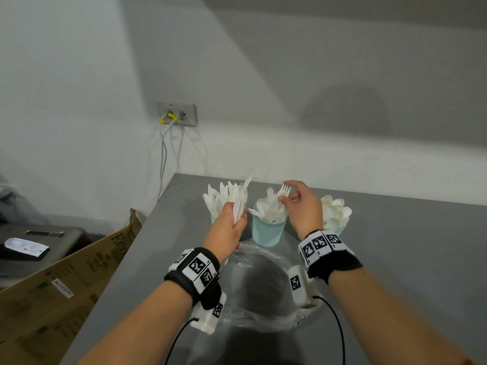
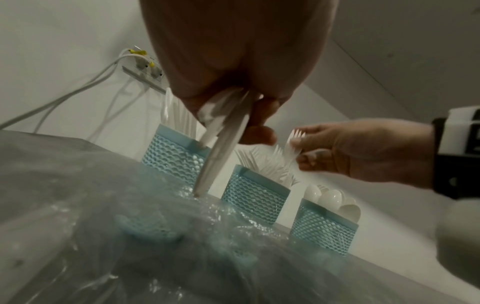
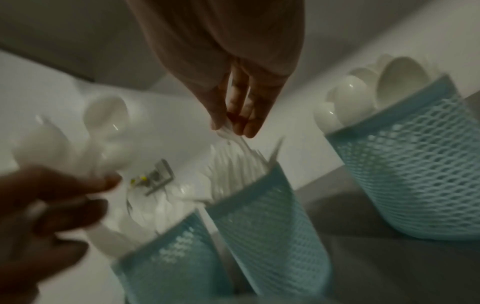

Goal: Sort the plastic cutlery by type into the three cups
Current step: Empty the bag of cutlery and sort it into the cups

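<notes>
While the left hand [image 1: 228, 227] grips a small bundle of white plastic cutlery [image 1: 239, 206], fingers and thumb curled round the handles, the bundle stands just in front of the left cup [image 2: 173, 158]; the right wrist view shows spoon bowls at its top, though it is blurred there. That left cup, a pale blue mesh one at the far side of the grey table [image 1: 395, 259], is packed with upright knives [image 1: 218, 197]. Just to its right stands the middle cup [image 1: 267, 230], full of forks [image 1: 268, 212] with their tines up. Above it the right hand [image 1: 303, 206] pinches a single fork [image 1: 286, 190] between thumb and fingertips, tines up, its handle reaching down towards the forks in the cup, the other fingers loosely spread. Further right, partly hidden behind the right wrist in the head view, is the right cup [image 2: 324, 226], which holds spoons [image 1: 336, 210] with bowls upward. Nearer the person, between the two forearms, lies a crumpled clear plastic bag [image 1: 261, 285]. Off the table's left edge leans a cardboard box [image 1: 66, 285], and a wall socket [image 1: 177, 114] with white cables sits on the far wall.
</notes>
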The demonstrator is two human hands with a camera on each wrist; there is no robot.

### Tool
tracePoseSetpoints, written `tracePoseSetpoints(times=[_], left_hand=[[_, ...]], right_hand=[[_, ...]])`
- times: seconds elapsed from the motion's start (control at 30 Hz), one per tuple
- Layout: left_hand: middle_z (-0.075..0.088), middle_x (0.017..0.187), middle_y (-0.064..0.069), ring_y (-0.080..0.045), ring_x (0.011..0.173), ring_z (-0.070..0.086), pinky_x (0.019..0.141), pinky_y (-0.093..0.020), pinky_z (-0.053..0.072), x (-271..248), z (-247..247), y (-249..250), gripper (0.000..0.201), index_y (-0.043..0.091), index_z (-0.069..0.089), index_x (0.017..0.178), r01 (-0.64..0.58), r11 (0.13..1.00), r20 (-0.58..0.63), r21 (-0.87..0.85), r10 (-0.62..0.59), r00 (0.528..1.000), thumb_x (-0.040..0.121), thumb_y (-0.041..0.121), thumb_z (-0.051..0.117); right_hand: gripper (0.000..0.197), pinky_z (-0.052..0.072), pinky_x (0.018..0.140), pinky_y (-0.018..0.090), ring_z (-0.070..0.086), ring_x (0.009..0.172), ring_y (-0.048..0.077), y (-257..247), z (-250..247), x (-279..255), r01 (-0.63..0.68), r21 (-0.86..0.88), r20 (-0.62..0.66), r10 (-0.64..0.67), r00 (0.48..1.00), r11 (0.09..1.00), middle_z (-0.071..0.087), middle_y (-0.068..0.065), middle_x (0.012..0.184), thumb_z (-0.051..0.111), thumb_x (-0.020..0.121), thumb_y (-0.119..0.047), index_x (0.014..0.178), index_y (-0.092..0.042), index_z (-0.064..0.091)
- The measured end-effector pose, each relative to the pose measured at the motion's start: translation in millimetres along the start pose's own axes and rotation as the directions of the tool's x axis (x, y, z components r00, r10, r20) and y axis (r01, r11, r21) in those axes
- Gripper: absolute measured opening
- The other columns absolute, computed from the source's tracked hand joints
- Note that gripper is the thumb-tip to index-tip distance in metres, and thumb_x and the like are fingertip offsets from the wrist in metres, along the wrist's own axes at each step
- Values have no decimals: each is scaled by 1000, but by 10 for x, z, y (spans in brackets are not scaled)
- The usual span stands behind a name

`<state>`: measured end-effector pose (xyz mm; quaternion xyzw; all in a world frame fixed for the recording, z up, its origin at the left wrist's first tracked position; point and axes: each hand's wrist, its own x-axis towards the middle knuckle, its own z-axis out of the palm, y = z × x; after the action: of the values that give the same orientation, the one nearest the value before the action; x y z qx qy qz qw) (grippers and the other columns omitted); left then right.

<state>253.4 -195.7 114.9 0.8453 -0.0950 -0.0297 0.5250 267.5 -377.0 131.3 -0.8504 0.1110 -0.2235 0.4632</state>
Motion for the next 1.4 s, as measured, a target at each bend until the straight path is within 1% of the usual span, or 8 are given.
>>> tracePoseSetpoints(times=[0.2,0.3,0.4,0.6,0.83,1.07,1.27,1.4], left_hand=[[58,81,-6,-30,70,60,64,-42,55,29,-25,-62,20,19,39,113,-11,966,-32,259,20,999,94,23,42],[56,87,-6,-28,66,52,61,-34,41,15,-26,-32,27,15,36,119,-56,904,-31,425,77,997,93,18,42],[55,99,-7,-28,70,50,64,-34,39,7,-16,-20,29,14,35,120,-102,854,-4,510,121,993,93,19,44],[52,95,-4,-26,73,51,66,-33,40,-46,-13,7,29,14,36,121,-167,870,28,464,174,984,93,17,46],[53,98,-2,-23,75,52,68,-34,43,-55,-33,7,27,16,36,118,-205,894,34,399,209,977,93,17,46],[56,94,2,-18,81,57,72,-32,47,-51,-42,-7,20,16,45,112,-234,938,32,254,234,972,96,27,50],[58,88,11,-7,79,58,73,-25,45,-49,-8,11,26,24,45,111,-223,972,61,79,218,974,94,43,49],[58,79,7,-18,75,60,74,-35,49,-54,-24,18,20,26,44,103,-199,978,65,70,194,979,95,44,47]], right_hand=[[45,42,90,37,45,107,27,103,74,-31,64,-442,93,-25,995,895,54,11,106,40,97,-44,102,-12,72],[47,34,98,23,46,109,18,-152,27,-61,136,-103,62,-130,990,985,50,5,111,32,100,-44,111,-14,67],[33,35,83,2,51,99,-4,-416,-4,-86,234,140,138,-253,958,962,50,-7,114,43,98,-37,123,-24,60],[34,38,104,30,50,118,16,-443,55,-61,133,35,413,-136,900,990,56,2,120,44,97,-18,127,-20,59],[24,36,77,4,53,96,4,-552,-4,-61,70,137,453,-125,882,988,55,-2,107,65,87,-25,111,-22,68],[13,44,76,21,57,78,7,-572,-82,-9,68,174,433,-138,891,982,61,-4,86,79,74,-27,71,-23,67],[23,45,69,28,52,67,13,-554,-53,30,27,195,361,-97,928,980,62,4,70,80,72,-31,66,-14,67],[23,48,66,29,56,63,13,-551,-39,42,8,195,274,-63,960,981,65,0,65,78,74,-34,63,-20,63]])
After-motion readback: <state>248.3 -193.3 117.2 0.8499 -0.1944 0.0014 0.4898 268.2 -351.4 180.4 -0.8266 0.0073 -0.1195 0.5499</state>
